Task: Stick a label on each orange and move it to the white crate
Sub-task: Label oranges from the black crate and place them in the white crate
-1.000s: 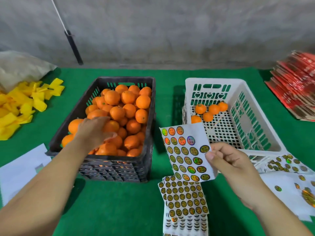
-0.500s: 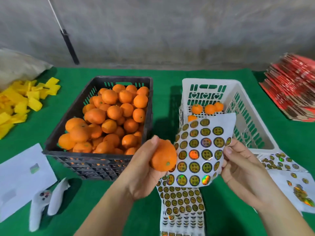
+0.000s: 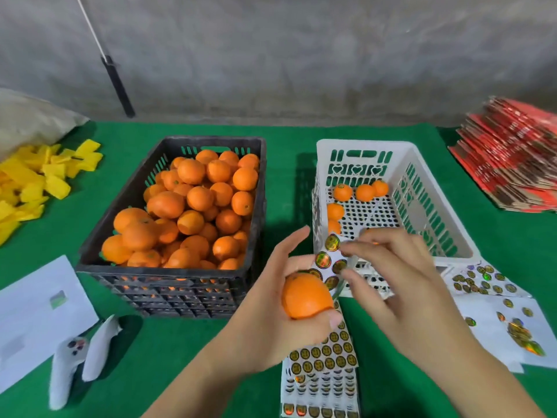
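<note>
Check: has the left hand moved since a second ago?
Yes. The left hand left the black crate and now holds an orange in front of the white crate.

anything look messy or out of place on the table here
Mostly orderly. The loose label sheets by the white crate lie overlapped and askew, one partly under the crate's near corner. A white glove lies crumpled on the green cloth at the near left. The yellow strips at far left sit in a scattered heap.

Fruit-packing workroom, bare concrete wall (image 3: pixel 301 55), green-covered table (image 3: pixel 286 176), crates of oranges (image 3: pixel 193 206)
</note>
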Demonstrator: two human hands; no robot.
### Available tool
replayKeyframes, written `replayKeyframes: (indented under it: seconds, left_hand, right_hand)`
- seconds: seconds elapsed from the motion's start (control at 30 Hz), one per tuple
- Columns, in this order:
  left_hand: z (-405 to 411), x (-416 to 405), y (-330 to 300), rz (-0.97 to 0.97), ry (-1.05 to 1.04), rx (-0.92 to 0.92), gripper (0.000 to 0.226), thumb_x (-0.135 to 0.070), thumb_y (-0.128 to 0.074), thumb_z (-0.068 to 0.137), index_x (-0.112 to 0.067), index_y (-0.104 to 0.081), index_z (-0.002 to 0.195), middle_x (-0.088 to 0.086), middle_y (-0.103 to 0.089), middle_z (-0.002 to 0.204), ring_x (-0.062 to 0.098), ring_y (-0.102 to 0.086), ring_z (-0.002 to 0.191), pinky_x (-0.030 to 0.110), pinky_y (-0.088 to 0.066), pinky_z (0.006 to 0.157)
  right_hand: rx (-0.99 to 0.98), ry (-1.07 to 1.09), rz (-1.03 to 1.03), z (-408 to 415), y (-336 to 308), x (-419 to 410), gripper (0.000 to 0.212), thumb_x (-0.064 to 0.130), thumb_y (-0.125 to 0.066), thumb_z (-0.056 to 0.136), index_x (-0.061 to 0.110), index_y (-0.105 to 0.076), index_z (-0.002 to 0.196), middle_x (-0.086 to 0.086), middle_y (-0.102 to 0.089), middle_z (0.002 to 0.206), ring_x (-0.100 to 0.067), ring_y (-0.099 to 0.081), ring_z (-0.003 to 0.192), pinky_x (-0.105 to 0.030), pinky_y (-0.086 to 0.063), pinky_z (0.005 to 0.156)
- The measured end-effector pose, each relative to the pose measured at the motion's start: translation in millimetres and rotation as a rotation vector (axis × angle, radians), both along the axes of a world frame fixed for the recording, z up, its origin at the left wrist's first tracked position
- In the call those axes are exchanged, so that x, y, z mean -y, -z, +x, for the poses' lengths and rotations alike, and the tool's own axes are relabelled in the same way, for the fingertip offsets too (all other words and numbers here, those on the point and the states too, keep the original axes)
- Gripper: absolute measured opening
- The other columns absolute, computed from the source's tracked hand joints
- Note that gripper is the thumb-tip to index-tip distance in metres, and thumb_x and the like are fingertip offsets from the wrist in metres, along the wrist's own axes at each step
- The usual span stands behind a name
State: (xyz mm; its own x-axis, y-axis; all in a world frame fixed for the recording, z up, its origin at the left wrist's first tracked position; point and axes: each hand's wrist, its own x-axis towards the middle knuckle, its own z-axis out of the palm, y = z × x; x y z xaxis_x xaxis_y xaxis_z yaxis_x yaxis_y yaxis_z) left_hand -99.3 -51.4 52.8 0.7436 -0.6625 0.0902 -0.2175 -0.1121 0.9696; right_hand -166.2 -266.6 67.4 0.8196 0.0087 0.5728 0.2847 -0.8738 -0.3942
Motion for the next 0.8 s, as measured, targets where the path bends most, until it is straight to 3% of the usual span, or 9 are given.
replayKeyframes:
  seconds: [0.1,0.2,0.33,0.47,0.53,0.6,0.7,0.73,0.8]
  left_hand:
    - [-5,-2,-10,0.101,0.047,0.185,0.11,-0.045,-0.088,0.078,-0.063,-0.011,0.155,-0.033,-0.047,0.141,0.001,-0.062,0.117,0.021,-0.054,0.089]
    - [-9,-6,-18,0.146,0.046,0.307,0.114,-0.05,-0.087,0.077,-0.064,-0.004,0.155,-0.039,-0.043,0.143,-0.011,-0.051,0.127,0.019,-0.044,0.094]
    - [-11,-7,-28,0.199,0.077,0.414,0.116,-0.047,-0.086,0.079,-0.063,0.0,0.155,-0.032,-0.045,0.148,-0.003,-0.049,0.133,0.029,-0.047,0.103]
    - [-9,-12,-32,0.258,0.147,0.498,0.113,-0.045,-0.086,0.08,-0.066,-0.003,0.154,-0.043,-0.037,0.147,-0.006,-0.045,0.133,0.011,-0.037,0.106]
    - [-8,-14,-33,0.273,0.19,0.503,0.112,-0.044,-0.086,0.081,-0.065,-0.004,0.154,-0.04,-0.038,0.148,-0.003,-0.045,0.133,0.01,-0.034,0.105]
    - [-7,-15,-31,0.27,0.208,0.49,0.112,-0.043,-0.086,0.081,-0.065,-0.005,0.155,-0.04,-0.039,0.148,-0.005,-0.045,0.133,0.012,-0.037,0.105]
    - [-4,-12,-23,0.206,0.187,0.386,0.113,-0.043,-0.089,0.079,-0.064,-0.008,0.155,-0.042,-0.038,0.147,-0.013,-0.047,0.132,0.003,-0.039,0.1]
    - [-2,-11,-20,0.18,0.166,0.343,0.113,-0.044,-0.089,0.078,-0.063,-0.008,0.155,-0.039,-0.041,0.146,-0.011,-0.05,0.129,0.006,-0.044,0.098]
    - [-1,-8,-13,0.138,0.12,0.252,0.115,-0.048,-0.092,0.074,-0.062,-0.011,0.155,-0.032,-0.045,0.142,-0.002,-0.058,0.125,0.023,-0.055,0.097]
  right_hand:
    - [-0.088,0.0,0.018,5,-9,0,0.041,0.039,-0.069,0.097,0.015,-0.073,0.13,0.002,-0.063,0.119,-0.026,-0.061,0.109,-0.044,-0.052,0.094]
    - [-0.075,-0.05,-0.076,5,-16,6,0.043,0.043,-0.067,0.099,0.017,-0.073,0.132,0.004,-0.065,0.116,-0.026,-0.063,0.103,-0.044,-0.054,0.087]
    - [-0.14,-0.149,-0.106,4,-19,9,0.03,0.036,-0.063,0.102,0.019,-0.079,0.122,0.008,-0.07,0.105,-0.022,-0.065,0.095,-0.044,-0.054,0.079]
    - [-0.439,-0.299,0.419,2,-25,17,0.02,0.031,-0.067,0.1,0.033,-0.082,0.113,0.002,-0.074,0.107,-0.018,-0.069,0.097,-0.028,-0.055,0.08]
    - [-0.526,-0.339,0.601,1,-27,21,0.02,0.028,-0.069,0.095,0.028,-0.084,0.107,-0.002,-0.074,0.109,-0.012,-0.069,0.094,-0.017,-0.051,0.078]
    - [-0.545,-0.334,0.695,2,-25,22,0.019,0.03,-0.071,0.09,0.024,-0.086,0.1,0.0,-0.071,0.107,-0.01,-0.067,0.091,-0.017,-0.05,0.077]
    - [-0.386,-0.185,0.91,1,-22,17,0.014,0.029,-0.072,0.085,0.028,-0.085,0.09,0.002,-0.072,0.09,-0.01,-0.065,0.081,-0.024,-0.052,0.076]
    - [-0.243,-0.073,0.941,-1,-21,15,0.013,0.032,-0.072,0.086,0.033,-0.084,0.089,0.006,-0.073,0.083,-0.007,-0.065,0.075,-0.023,-0.053,0.075]
    - [0.038,0.086,0.815,-7,-24,6,0.009,0.036,-0.075,0.092,0.04,-0.082,0.094,0.014,-0.076,0.081,0.0,-0.067,0.073,-0.014,-0.053,0.073]
